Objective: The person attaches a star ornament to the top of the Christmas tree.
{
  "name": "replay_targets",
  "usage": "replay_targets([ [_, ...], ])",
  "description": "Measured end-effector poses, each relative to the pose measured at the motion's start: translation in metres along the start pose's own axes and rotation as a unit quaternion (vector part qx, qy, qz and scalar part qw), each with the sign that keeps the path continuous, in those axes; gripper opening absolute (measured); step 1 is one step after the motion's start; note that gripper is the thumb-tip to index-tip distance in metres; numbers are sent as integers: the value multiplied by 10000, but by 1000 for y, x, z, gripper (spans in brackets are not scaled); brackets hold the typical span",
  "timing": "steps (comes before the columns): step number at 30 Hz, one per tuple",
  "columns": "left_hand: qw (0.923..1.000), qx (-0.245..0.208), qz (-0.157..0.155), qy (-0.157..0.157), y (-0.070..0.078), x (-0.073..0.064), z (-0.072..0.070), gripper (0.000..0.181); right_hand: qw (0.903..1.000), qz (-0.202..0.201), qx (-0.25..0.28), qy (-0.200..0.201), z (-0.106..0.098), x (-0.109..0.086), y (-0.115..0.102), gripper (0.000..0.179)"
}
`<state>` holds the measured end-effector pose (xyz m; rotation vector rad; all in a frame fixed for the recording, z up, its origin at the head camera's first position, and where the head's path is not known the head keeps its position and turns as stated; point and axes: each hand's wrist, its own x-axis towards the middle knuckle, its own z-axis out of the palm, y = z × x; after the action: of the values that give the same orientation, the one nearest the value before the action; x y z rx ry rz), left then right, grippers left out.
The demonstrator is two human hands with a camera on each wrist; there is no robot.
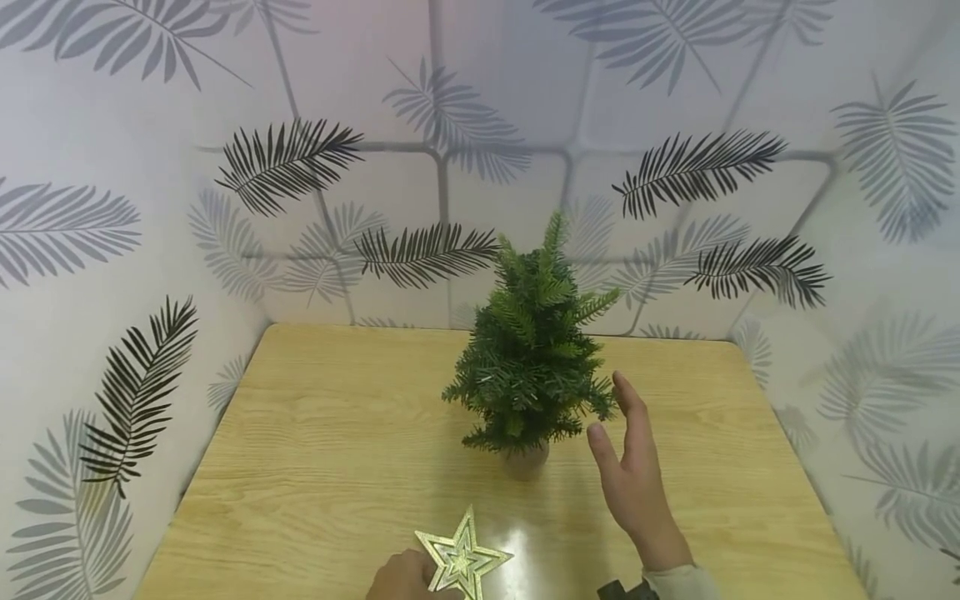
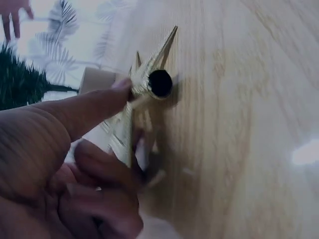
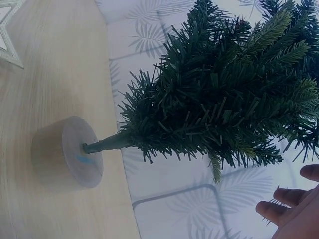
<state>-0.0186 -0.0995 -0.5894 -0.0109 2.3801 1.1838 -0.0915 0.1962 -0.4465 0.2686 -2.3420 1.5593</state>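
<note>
A small artificial Christmas tree [image 1: 531, 354] stands upright on the table, its short trunk set in a round wooden base [image 3: 75, 154]. Near the front edge, my left hand [image 1: 408, 577] pinches a gold glittery star tree topper [image 1: 462, 562] by one side. In the left wrist view, the round dark end of a tube [image 2: 160, 83] shows on the star, with thumb and fingers at its edge. My right hand [image 1: 639, 479] is raised at the tree's right side, fingers extended and holding nothing. Whether its fingertips touch the branches, I cannot tell.
The light wooden table [image 1: 322, 442] has its back edge against a pale wall [image 1: 495, 200] printed with dark and grey feathery leaves. Similar leaf-patterned walls flank both sides. A dark band [image 1: 628, 592] sits at the right wrist.
</note>
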Motion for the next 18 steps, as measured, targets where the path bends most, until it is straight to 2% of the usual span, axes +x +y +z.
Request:
replay_targets([
  [3, 9950, -726, 679, -103, -13, 4, -5, 53, 10000, 48, -37, 32, -1, 1, 0, 62],
  [5, 9891, -1054, 983, -288, -19, 6, -12, 43, 10000, 32, -71, 54, -2, 1, 0, 62],
  [7, 9846, -1195, 1193, -443, -22, 7, -20, 30, 9999, -7, -83, 96, -3, 2, 1, 63],
  [9, 9816, -1394, 1169, -574, -23, 8, -27, 20, 9999, -57, -77, 141, -4, 3, 1, 64],
  [11, 9787, -1595, 1095, -682, -22, 9, -33, 20, 9998, -95, -44, 189, -4, 4, 1, 65],
  [13, 9752, -1887, 890, -741, -21, 8, -38, 20, 9998, -95, -13, 195, -3, 4, 0, 66],
  [15, 9699, -2216, 688, -743, -19, 5, -44, 24, 9998, -82, 3, 170, -1, 4, -1, 66],
  [18, 9603, -2660, 573, -615, -13, 1, -55, 34, 9999, -80, -2, 112, 1, 4, -1, 66],
])
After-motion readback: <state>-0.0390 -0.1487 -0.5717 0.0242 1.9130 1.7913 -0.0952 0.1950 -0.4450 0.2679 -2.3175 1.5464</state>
